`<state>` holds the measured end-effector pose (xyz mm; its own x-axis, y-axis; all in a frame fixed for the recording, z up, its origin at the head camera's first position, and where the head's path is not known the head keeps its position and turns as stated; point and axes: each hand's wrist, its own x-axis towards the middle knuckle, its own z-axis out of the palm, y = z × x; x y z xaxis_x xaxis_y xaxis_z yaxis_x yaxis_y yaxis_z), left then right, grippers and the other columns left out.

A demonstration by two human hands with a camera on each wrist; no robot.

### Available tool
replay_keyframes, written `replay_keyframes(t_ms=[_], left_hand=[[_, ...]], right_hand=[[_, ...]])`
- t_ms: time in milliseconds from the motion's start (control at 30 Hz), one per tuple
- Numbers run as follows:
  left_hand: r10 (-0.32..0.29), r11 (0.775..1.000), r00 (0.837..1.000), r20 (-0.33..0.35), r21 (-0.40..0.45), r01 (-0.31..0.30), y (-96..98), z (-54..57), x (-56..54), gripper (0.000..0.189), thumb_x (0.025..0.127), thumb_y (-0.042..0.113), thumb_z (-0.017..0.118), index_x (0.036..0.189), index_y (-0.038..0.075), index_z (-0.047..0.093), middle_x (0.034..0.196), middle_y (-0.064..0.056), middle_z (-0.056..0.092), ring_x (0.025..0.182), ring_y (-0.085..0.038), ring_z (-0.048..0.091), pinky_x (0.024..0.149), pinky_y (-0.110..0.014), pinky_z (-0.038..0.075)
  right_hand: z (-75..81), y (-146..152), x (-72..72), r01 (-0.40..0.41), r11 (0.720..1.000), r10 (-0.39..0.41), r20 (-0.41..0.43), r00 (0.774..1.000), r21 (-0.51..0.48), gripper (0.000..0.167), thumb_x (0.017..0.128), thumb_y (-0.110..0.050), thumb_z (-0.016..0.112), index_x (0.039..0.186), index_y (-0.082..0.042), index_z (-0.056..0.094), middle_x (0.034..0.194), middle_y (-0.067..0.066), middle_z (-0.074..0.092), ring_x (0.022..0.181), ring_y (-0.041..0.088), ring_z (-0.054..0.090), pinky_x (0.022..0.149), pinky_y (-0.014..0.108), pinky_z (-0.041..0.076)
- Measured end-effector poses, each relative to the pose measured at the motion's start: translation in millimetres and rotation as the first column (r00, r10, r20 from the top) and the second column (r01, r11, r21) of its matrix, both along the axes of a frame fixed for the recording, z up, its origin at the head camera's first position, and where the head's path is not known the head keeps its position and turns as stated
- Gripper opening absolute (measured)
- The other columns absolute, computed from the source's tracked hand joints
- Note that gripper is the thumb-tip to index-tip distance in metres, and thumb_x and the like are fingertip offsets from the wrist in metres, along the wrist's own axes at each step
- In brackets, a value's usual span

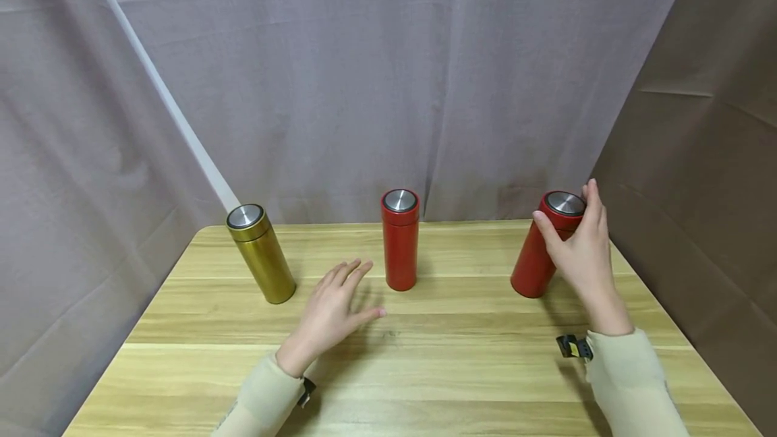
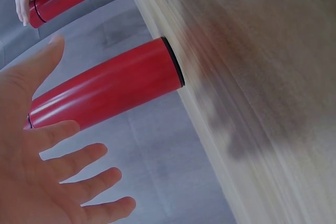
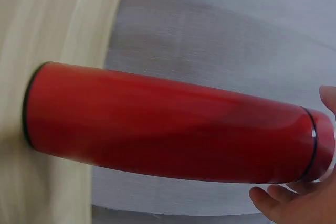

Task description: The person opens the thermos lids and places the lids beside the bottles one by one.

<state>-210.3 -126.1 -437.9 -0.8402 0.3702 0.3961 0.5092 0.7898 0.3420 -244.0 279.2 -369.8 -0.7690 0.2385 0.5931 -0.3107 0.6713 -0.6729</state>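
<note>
A red thermos bottle [image 1: 531, 261] with a silver top stands upright on the right part of the table. My right hand [image 1: 587, 248] is beside its cap, thumb on the left and fingers on the far right. In the right wrist view the fingertips [image 3: 262, 200] lie just off that bottle's side, not visibly closed round it; any contact is hard to tell. A second red thermos bottle [image 1: 400, 255] stands in the middle. To its left and nearer is my left hand [image 1: 330, 309], fingers spread and holding nothing. Further left stands a gold thermos bottle [image 1: 265, 265].
The wood-grain table [image 1: 437, 369] ends just behind the bottles. Grey cloth [image 1: 340, 86] hangs beyond its back edge, and a brownish cloth [image 1: 698, 208] hangs along the right side. Each wrist carries a small black device [image 1: 573, 347].
</note>
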Motion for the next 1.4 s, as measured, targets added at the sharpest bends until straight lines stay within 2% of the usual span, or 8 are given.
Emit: replay_keyframes(t_ms=[267,333,433,700,867,1000,1167,1400], left_hand=[[-0.004,1.0,1.0,0.014,-0.007,0.004,0.3,-0.8,0.0,0.089,0.078,0.056,0.082,0.15,0.016,0.048,0.146,-0.016,0.053,0.133,-0.04,0.048,0.108,-0.06,0.04],[-0.003,1.0,1.0,0.019,-0.007,0.004,0.4,-0.8,0.3,0.089,0.078,0.056,0.082,0.151,0.017,0.048,0.145,-0.015,0.053,0.133,-0.04,0.049,0.107,-0.059,0.041],[-0.004,1.0,1.0,0.017,-0.007,0.004,0.6,-1.4,0.0,0.089,0.078,0.057,0.081,0.15,0.017,0.048,0.144,-0.015,0.054,0.132,-0.038,0.05,0.107,-0.058,0.042],[-0.008,1.0,1.0,0.021,-0.01,0.009,2.4,-3.3,-0.9,0.085,0.08,0.059,0.079,0.148,0.016,0.051,0.139,-0.013,0.059,0.126,-0.033,0.056,0.103,-0.055,0.046],[-0.011,1.0,0.999,0.044,0.009,0.01,4.2,-3.0,-0.8,0.083,0.081,0.056,0.08,0.148,0.016,0.051,0.139,-0.012,0.059,0.126,-0.033,0.056,0.106,-0.057,0.043],[-0.013,1.0,0.999,0.044,0.019,0.012,4.3,-3.2,-0.6,0.083,0.081,0.054,0.08,0.148,0.016,0.05,0.138,-0.012,0.059,0.125,-0.034,0.057,0.101,-0.056,0.047],[-0.012,1.0,0.999,0.035,0.026,0.011,2.4,-4.2,-0.5,0.083,0.081,0.054,0.08,0.148,0.016,0.051,0.138,-0.012,0.06,0.124,-0.033,0.058,0.097,-0.054,0.051],[-0.013,0.999,1.0,0.027,0.052,0.011,-0.5,-3.0,-0.4,0.082,0.08,0.052,0.082,0.148,0.016,0.051,0.137,-0.012,0.06,0.123,-0.033,0.058,0.097,-0.054,0.051]], right_hand=[[-17.4,4.5,-3.9,-0.001,0.99,0.02,0.132,0.991,-0.141,0.106,0.09,-0.035,0.076,0.162,-0.022,-0.001,0.156,0.027,0.031,0.138,0.049,0.036,0.111,0.067,0.03],[-22.0,5.8,-5.0,-0.001,0.985,0.029,0.163,0.986,-0.171,0.107,0.089,-0.035,0.076,0.162,-0.022,-0.001,0.153,0.027,0.034,0.136,0.048,0.039,0.11,0.067,0.032],[-29.1,7.7,-6.7,0.005,0.978,0.038,0.203,0.978,-0.209,0.107,0.087,-0.034,0.079,0.161,-0.022,0.003,0.148,0.023,0.041,0.132,0.043,0.044,0.108,0.065,0.036],[-49.8,11.2,-10.4,-0.001,0.972,0.082,0.334,0.939,-0.234,0.094,0.088,-0.043,0.077,0.152,-0.006,0.018,0.136,0.022,0.05,0.12,0.036,0.051,0.1,0.058,0.042],[-59.9,13.2,-11.3,-0.006,0.969,0.095,0.35,0.932,-0.248,0.093,0.087,-0.044,0.078,0.15,-0.006,0.022,0.135,0.019,0.051,0.117,0.03,0.051,0.099,0.055,0.043],[-66.9,14.5,-11.4,-0.016,0.964,0.114,0.359,0.926,-0.264,0.092,0.087,-0.043,0.077,0.15,-0.006,0.021,0.137,0.021,0.049,0.12,0.032,0.05,0.1,0.056,0.042],[-68.0,13.1,-11.6,-0.009,0.962,0.112,0.363,0.925,-0.274,0.092,0.087,-0.044,0.077,0.151,-0.006,0.022,0.137,0.021,0.05,0.122,0.035,0.05,0.099,0.056,0.042],[-67.8,11.6,-12.5,0.022,0.97,0.069,0.358,0.931,-0.244,0.089,0.087,-0.044,0.077,0.149,-0.005,0.026,0.136,0.018,0.052,0.115,0.027,0.052,0.097,0.053,0.045]])
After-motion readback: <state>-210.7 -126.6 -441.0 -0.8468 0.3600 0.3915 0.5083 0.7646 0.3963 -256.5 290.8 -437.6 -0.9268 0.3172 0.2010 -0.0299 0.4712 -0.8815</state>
